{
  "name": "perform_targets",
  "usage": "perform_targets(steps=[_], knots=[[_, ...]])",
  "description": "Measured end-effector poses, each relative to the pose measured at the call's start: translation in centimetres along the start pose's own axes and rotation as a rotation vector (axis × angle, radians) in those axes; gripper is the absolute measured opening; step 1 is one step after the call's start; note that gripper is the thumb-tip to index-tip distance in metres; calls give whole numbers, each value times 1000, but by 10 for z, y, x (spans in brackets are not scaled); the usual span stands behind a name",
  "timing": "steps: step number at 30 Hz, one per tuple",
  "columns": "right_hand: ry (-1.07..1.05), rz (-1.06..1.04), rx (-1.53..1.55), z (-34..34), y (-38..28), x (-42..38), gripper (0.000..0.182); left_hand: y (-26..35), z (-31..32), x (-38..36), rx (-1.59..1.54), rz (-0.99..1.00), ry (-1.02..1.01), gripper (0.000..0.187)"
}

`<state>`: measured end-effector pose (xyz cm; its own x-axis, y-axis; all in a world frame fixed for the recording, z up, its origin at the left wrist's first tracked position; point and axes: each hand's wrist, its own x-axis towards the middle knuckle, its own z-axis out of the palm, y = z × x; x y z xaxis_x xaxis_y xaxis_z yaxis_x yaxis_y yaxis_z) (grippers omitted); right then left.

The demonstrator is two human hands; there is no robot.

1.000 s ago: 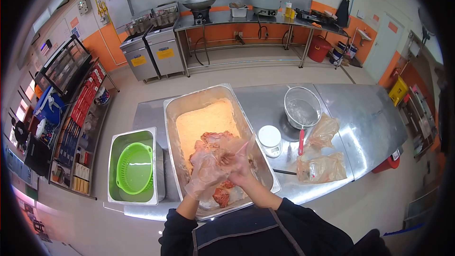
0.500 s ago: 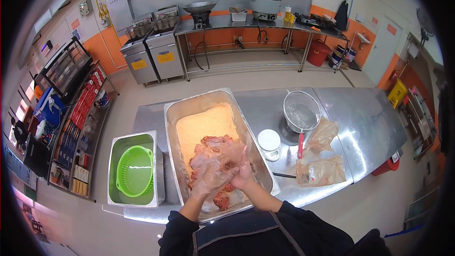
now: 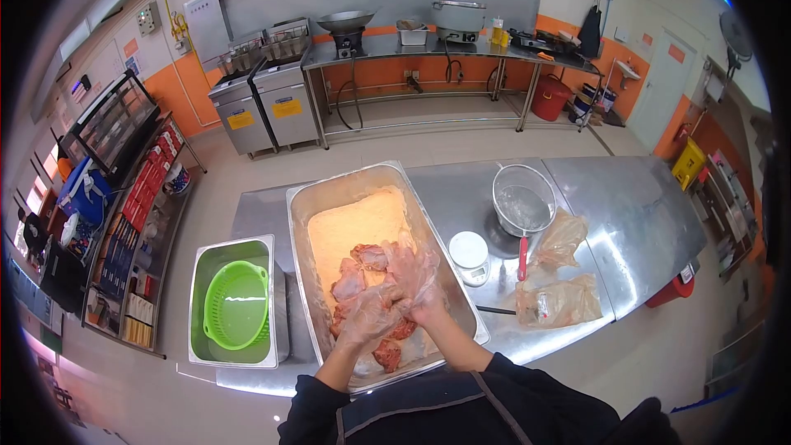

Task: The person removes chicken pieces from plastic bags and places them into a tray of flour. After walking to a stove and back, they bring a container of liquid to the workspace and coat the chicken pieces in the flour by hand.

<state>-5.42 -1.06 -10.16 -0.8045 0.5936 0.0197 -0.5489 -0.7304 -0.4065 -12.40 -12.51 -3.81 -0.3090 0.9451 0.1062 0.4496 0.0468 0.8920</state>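
Note:
Both hands, in thin clear plastic gloves, are over a deep metal tray (image 3: 298, 235). My left hand (image 3: 369, 313) is above the lower part of the tray, its fingers meeting the other hand's glove. My right hand (image 3: 418, 284) has its fingers spread and pointing up and away, with nothing visible in it. Whether the left fingers hold anything is hidden by the crumpled plastic. Pieces of reddish raw meat (image 3: 348, 280) lie below and around the hands, and one piece (image 3: 387, 355) is near the tray's front. Pale orange powder (image 3: 354, 222) fills the far part.
Left of the tray, a metal pan (image 3: 195, 301) holds a green basket (image 3: 236, 305). To the right are a white scale (image 3: 469, 250), a strainer with a red handle (image 3: 524, 198) and crumpled plastic bags (image 3: 568, 300). Fryers (image 3: 286, 107) and a counter stand behind.
My right hand's fingers have spread and turned outward. My left hand has shifted slightly. More meat shows between and beyond the hands. The camera view has tilted a little.

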Motion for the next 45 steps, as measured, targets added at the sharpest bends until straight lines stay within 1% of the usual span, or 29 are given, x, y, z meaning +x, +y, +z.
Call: perform_targets(steps=[3,5,8,11,14,17,20,23,26,29,32,36,41,45], knots=[[45,32,-33,-9,1,3,65,1,2,-2,33,43,39,12],[33,37,-41,-4,-1,3,66,-2,2,0,116,89,63,11],[-25,30,-61,17,-8,-3,67,0,0,-1,151,100,58,10],[-75,21,-80,34,-14,-10,69,3,2,-1,247,276,119,7],[-107,-23,-69,49,-21,-16,70,10,1,-4,340,431,200,8],[-143,-83,-30,64,-24,-20,72,14,3,-6,459,522,239,11],[-148,-80,-62,69,-25,-20,74,23,4,-10,511,510,278,12],[-126,34,-208,52,-23,-16,81,19,4,-9,493,527,300,12],[-143,51,-251,49,-20,-17,80,16,7,-9,446,537,277,10],[-129,21,-215,45,-16,-16,76,13,10,-8,418,496,288,7],[-113,28,-205,40,-15,-15,72,13,11,-5,374,512,340,6],[-83,90,-154,29,-15,-16,70,16,10,-5,385,495,320,6],[-90,70,-217,36,-17,-16,69,7,13,-2,311,518,296,7],[-84,11,-249,36,-17,-15,69,13,12,-3,257,458,276,7]])
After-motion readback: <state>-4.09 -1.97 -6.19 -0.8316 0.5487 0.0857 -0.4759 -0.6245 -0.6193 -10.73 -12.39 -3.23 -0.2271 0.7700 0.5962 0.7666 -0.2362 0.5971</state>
